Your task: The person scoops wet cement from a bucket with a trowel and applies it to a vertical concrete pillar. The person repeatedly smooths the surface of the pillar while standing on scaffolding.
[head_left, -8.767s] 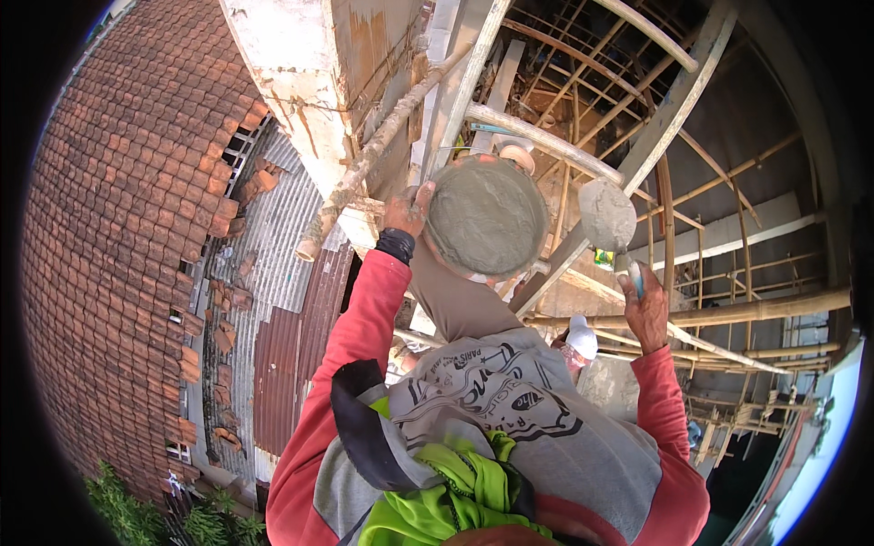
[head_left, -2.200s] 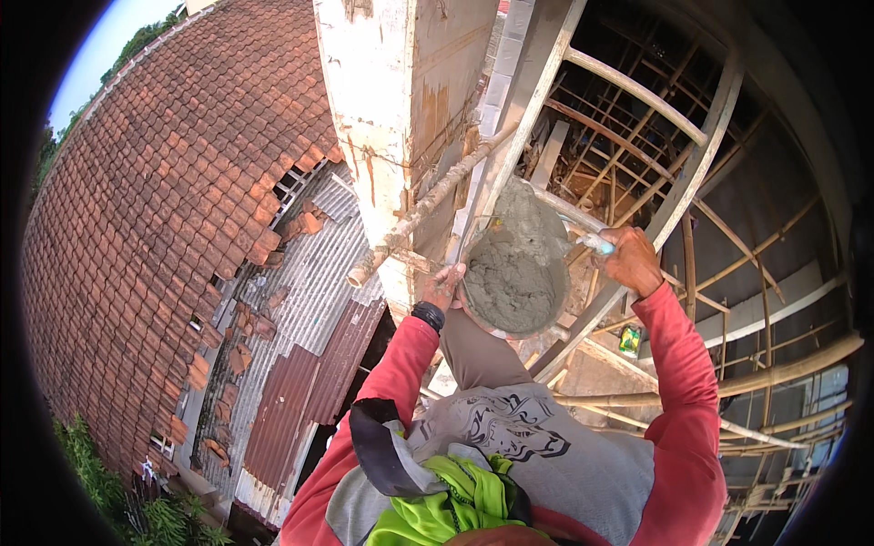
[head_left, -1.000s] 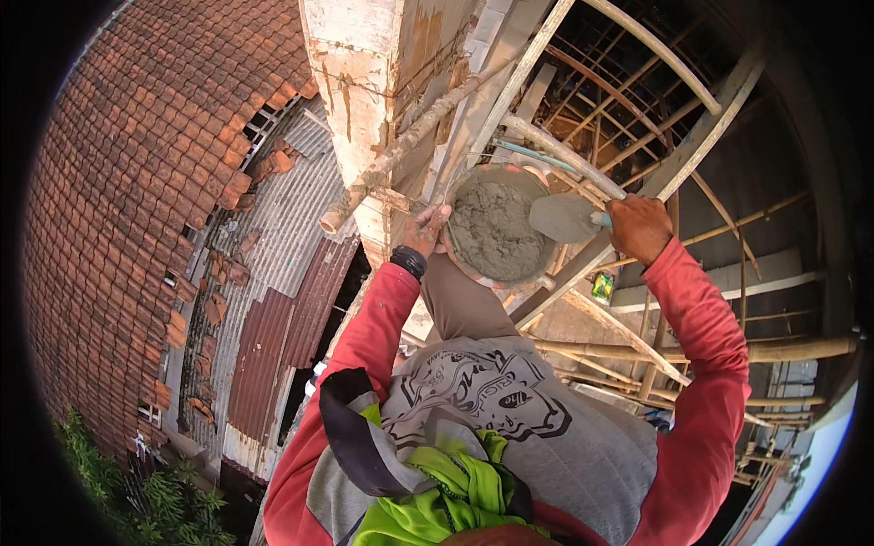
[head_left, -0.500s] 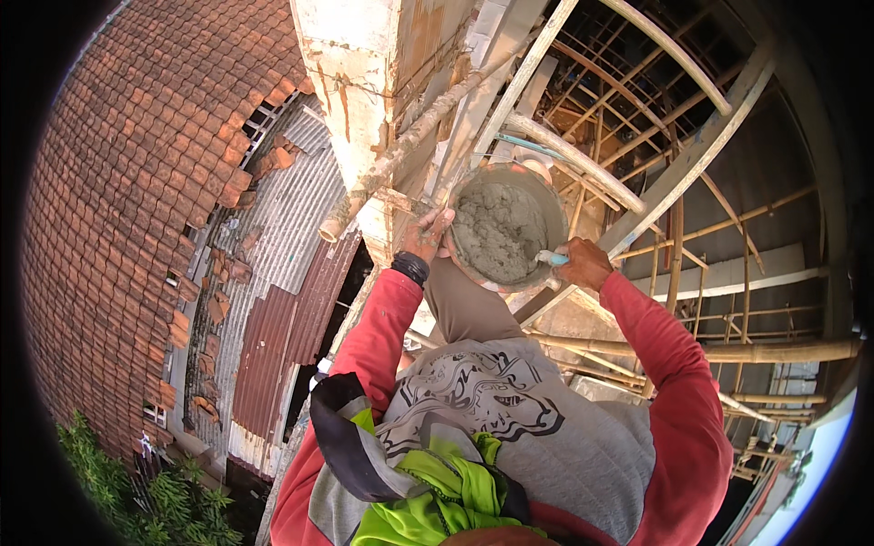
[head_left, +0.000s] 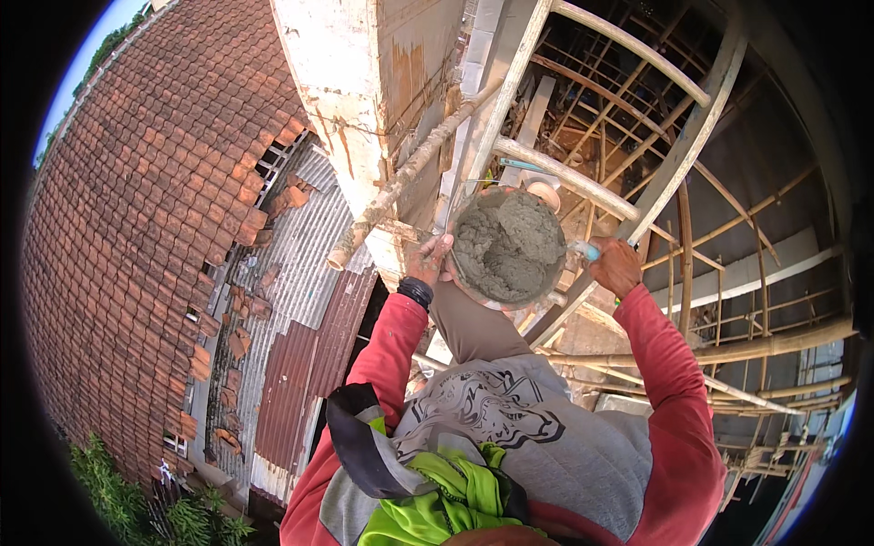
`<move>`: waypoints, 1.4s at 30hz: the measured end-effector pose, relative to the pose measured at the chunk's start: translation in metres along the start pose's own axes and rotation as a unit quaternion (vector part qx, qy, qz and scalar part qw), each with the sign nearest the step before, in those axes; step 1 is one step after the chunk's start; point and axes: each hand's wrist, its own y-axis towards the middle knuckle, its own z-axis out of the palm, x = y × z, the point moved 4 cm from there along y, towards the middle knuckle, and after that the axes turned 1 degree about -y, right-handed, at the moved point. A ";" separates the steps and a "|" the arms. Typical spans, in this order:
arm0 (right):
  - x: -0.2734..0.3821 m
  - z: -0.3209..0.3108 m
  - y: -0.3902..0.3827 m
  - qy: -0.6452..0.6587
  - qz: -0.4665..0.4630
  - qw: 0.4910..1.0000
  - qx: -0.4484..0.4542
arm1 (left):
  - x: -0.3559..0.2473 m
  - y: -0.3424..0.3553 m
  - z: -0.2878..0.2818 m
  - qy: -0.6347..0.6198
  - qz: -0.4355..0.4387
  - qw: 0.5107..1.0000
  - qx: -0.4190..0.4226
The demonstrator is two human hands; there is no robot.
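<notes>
Head view. Right hand (head_left: 616, 267), right of centre: closed round the light-blue handle of a trowel (head_left: 593, 249); compared with half a second ago, shifted rightward, handle now outside the rim. Left hand (head_left: 430, 259), centre: pinching the left rim of a bucket (head_left: 482, 298). Bucket, just above centre: round, reddish outer wall. Mortar (head_left: 523, 232), inside: grey, coarse, heaped toward upper right, hollowed at left. Trowel blade: indistinct.
</notes>
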 end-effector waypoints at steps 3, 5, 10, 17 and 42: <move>0.011 -0.034 0.007 -0.018 -0.098 0.993 -0.068 | 0.002 0.004 0.004 -0.004 -0.016 1.000 0.004; 0.046 -0.086 0.005 -0.013 -0.171 0.980 -0.103 | 0.002 0.002 0.005 0.003 -0.025 1.000 0.001; 0.177 -0.199 -0.003 0.077 -0.425 0.893 -0.123 | 0.006 0.001 0.004 -0.027 0.009 1.000 -0.008; 0.350 -0.320 0.001 0.276 -0.556 0.773 0.127 | 0.010 -0.005 -0.004 -0.007 0.004 0.999 -0.036; 0.038 -0.062 -0.013 -0.251 -0.090 0.962 -0.058 | 0.000 -0.005 -0.003 0.015 -0.010 1.000 0.005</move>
